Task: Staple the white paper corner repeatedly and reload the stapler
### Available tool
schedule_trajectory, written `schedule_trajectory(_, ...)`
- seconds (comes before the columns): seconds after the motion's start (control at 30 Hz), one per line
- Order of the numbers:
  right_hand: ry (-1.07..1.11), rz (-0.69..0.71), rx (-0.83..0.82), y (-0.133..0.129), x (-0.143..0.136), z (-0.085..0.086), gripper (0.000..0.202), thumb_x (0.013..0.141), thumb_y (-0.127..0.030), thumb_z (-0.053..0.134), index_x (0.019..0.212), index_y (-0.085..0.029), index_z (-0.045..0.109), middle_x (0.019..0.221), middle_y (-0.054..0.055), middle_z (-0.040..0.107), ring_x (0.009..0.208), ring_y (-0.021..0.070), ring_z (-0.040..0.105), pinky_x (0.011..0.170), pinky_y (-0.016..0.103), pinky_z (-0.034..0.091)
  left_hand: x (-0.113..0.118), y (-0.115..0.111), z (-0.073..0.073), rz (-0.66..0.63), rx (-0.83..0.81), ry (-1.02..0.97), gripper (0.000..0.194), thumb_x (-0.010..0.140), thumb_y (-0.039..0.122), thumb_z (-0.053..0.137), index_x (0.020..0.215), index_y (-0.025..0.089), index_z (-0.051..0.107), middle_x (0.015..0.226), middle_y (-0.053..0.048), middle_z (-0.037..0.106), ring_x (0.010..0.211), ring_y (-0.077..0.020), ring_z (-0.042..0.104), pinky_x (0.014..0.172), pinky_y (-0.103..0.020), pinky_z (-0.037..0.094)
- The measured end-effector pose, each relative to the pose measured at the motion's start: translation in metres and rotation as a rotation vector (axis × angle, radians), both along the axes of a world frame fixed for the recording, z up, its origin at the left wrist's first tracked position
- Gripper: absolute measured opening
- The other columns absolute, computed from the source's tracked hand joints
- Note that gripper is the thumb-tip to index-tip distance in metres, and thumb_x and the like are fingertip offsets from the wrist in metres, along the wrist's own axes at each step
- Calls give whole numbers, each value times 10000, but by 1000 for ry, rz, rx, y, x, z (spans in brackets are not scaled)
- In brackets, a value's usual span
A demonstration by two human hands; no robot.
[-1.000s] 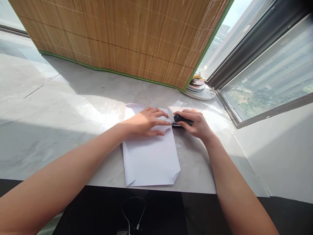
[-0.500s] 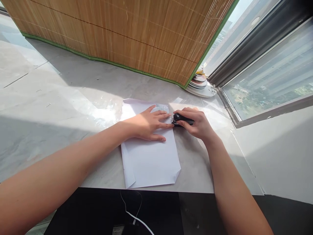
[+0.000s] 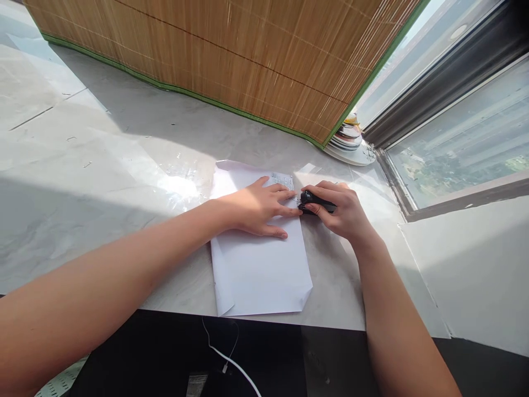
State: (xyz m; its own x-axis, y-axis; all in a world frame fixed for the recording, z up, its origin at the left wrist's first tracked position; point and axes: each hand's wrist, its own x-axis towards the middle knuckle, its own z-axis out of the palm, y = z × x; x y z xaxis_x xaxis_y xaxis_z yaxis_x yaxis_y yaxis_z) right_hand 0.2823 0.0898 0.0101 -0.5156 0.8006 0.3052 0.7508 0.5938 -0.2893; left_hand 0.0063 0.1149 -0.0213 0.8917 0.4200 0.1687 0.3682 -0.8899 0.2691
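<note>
Bamboo blind (image 3: 231, 60) across the top; at centre, paper (image 3: 264, 275) under the spread left hand (image 3: 262, 208), right hand (image 3: 345, 210) gripping stapler (image 3: 307, 197).

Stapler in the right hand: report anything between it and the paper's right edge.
The left hand crowds that spot: spread on the white paper, its fingertips reach that edge, at the front of the black stapler. Whether they touch it is unclear. Nothing else visible intervenes.
</note>
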Motion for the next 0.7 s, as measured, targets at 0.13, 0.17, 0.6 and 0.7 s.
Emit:
schedule_trajectory(0.13, -7, 6, 3, -1, -1, 1, 222, 976, -234, 636, 1137, -277, 782, 949, 43, 729, 832, 232, 650, 778, 380, 391, 0, 1, -2, 5, 2, -12, 644, 990, 691, 609, 1589, 457, 575, 1720, -37, 485, 1571, -376, 405, 1260, -561, 281)
schedule_trajectory(0.17, -7, 9, 1, -1, -1, 1, 226, 977, -233, 633, 1143, -276, 781, 952, 43, 729, 837, 233, 652, 781, 381, 390, 0, 1, -2, 4, 2, -10, 646, 991, 691, 608, 1591, 457, 571, 1721, -37, 483, 1572, -374, 405, 1259, -558, 281)
schedule_trajectory(0.6, -29, 10, -31, -1, -1, 2, 217, 995, -263, 615, 1150, -281, 766, 968, 47, 740, 884, 244, 649, 820, 409, 394, 0, 0, 0, 1, -12, -18, 619, 992, 665, 631, 1568, 438, 602, 1712, -49, 495, 1556, -370, 425, 1258, -539, 287)
schedule_trajectory(0.7, -62, -1, -46, -2, -3, 3, 214, 996, -271, 615, 1141, -297, 771, 993, 51, 737, 912, 256, 629, 852, 434, 417, -1, 1, -1, -2, -30, -42, 604, 986, 666, 640, 1552, 455, 615, 1708, -36, 500, 1557, -371, 427, 1262, -538, 283)
